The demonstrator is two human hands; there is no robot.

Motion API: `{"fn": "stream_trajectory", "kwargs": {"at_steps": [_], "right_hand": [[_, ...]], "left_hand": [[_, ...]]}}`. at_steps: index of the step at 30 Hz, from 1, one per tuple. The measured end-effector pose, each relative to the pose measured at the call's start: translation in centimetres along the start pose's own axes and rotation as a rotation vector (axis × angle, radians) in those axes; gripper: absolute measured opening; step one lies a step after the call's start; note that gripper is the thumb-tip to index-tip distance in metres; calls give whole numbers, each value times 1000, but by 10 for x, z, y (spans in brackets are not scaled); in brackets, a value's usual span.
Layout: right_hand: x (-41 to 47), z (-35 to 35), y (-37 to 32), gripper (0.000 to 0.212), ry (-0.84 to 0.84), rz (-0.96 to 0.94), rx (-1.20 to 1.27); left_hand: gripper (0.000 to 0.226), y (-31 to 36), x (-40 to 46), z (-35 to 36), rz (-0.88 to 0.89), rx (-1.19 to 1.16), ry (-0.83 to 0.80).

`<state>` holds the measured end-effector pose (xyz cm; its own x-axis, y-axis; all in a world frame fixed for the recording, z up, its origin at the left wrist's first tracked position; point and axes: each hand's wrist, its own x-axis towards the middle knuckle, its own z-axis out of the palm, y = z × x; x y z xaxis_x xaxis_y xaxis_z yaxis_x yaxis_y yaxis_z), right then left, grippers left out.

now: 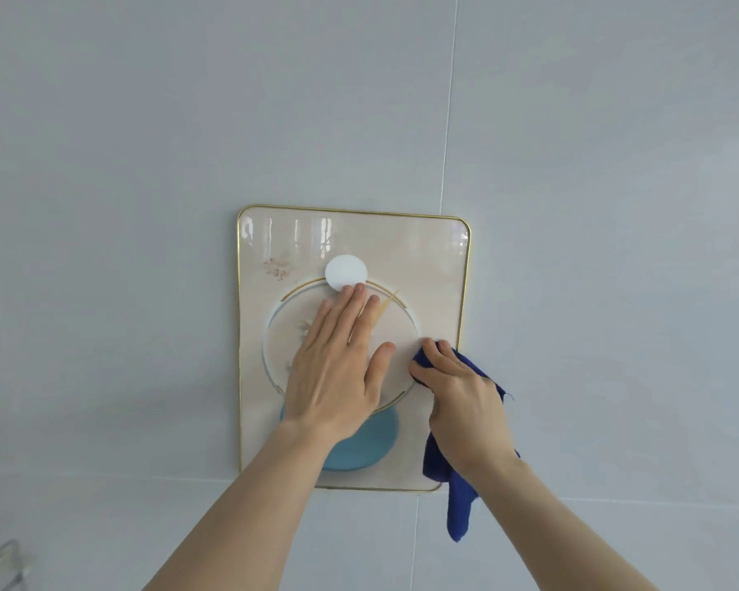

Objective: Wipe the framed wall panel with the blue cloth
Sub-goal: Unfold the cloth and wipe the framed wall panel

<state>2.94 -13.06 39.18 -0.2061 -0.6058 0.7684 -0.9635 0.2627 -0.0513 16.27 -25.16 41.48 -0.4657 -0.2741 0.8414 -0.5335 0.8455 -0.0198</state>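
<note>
Pale grey tiled wall (146, 164) carries one thing — a gold-rimmed framed panel (423, 258).

The panel (427, 266) is glossy cream-pink, edged by a thin gold frame (238, 334). On the panel: a white disc (345, 271) near its top, gold-lined circles at centre, a teal-blue disc (365, 445) low. The cloth (457, 501) at its right edge is dark blue. The wall (146, 164) is pale grey-blue.

The framed wall panel (427, 266) looked glossy and smooth, reflecting light, edged with a thin shiny gold-coloured metal frame (238, 334). The blue cloth (459, 505) was soft, matt, frayed fabric.
</note>
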Motion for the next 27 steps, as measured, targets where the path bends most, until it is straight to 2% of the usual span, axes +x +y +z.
{"fn": "stream_trajectory", "kwargs": {"at_steps": [3, 5, 9, 12, 15, 20, 27], "right_hand": [[3, -18, -9, 48, -126, 223, 260], [5, -27, -14, 50, -149, 346, 451], [19, -44, -35, 45, -32, 484, 811], [42, -53, -57, 45, 136, 488, 919], [69, -50, -81, 42, 277, 395, 885], [115, -23, -121, 45, 495, 174, 684], [147, 36, -141, 50, 565, -19, 371]], "left_hand": [[61, -8, -12, -18, -10, 1, 22], [62, -20, -17, -26, -57, -7, 45], [62, -52, -19, -38, -167, -43, 120], [61, -79, -18, -44, -229, -69, 156], [64, -108, -14, -45, -280, -96, 177], [64, -142, 2, -33, -193, -118, 209], [62, -160, 23, -1, -83, -79, 234]]}}
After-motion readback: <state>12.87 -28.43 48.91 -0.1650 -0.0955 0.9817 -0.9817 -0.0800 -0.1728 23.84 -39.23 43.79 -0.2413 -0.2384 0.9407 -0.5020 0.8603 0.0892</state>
